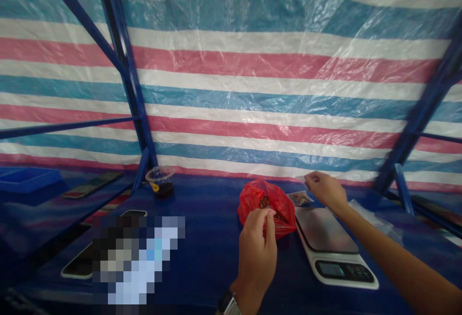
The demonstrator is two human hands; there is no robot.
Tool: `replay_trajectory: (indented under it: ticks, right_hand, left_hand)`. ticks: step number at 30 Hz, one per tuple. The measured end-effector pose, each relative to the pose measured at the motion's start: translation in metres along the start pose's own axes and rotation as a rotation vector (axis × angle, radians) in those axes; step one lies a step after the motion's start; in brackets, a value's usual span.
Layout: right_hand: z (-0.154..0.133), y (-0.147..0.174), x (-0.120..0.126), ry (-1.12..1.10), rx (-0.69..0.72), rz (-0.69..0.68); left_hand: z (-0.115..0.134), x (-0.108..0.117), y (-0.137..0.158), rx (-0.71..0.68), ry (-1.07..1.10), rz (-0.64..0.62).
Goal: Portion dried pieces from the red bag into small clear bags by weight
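An open red plastic bag (267, 190) holding small brown pieces (264, 202) sits on the blue table. My left hand (258, 243), with a watch at the wrist, is at the bag's near side. Its thumb and fingers are pinched together, and whatever is between them is too small to make out. Beyond the scale, my right hand (325, 188) is closed at the fingertips on a clear plastic bag (301, 179), of which only a pale edge shows. Just below lies a small clear packet (300, 198) with brown bits inside; whether it joins the held edge I cannot tell.
A white digital scale (328, 231) with a metal plate stands below my right forearm. Clear plastic bags (375, 221) lie to its right. Leftward are a lidded plastic cup (161, 182) with dark contents, a phone (77, 262), and a blue tray (29, 180). Blue posts (126, 65) frame a striped sheet.
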State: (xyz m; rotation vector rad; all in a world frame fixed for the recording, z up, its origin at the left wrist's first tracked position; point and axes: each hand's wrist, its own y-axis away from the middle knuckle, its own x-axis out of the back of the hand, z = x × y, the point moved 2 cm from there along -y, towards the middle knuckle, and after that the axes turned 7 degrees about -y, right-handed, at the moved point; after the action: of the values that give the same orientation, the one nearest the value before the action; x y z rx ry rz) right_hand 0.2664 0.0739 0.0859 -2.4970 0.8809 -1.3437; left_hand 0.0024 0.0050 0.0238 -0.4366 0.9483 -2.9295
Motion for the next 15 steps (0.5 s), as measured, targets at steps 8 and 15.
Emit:
replay_trajectory:
  ticks: [8,15]
  right_hand:
    - [0.021,-0.014,-0.033,-0.028,0.19,-0.415]
    - [0.055,-0.034,0.012,0.007,0.282,-0.332]
  left_hand:
    - [0.003,0.0,-0.001,-0.046,-0.029,-0.032]
    - [-0.001,-0.001,0.002,-0.06,-0.047,-0.018]
